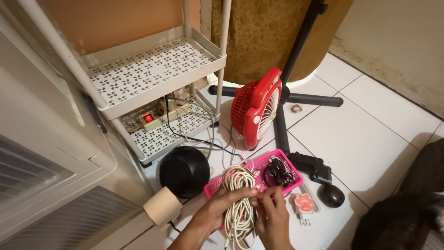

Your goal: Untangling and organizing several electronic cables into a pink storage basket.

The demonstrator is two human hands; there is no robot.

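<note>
Hands on a coiled white cable, bottom centre of frame.
Left hand [221,208] clamped round the cable bundle [238,203]; right hand [273,217] pinching its strands, over pink basket [259,163], below red fan [255,107].

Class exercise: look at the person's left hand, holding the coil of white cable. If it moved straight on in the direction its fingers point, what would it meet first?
The left hand points right, across the coiled white cable it grips, so it would most likely meet the right hand first, whose fingertips already touch the same coil. Depth is hard to judge from this single view.
</note>
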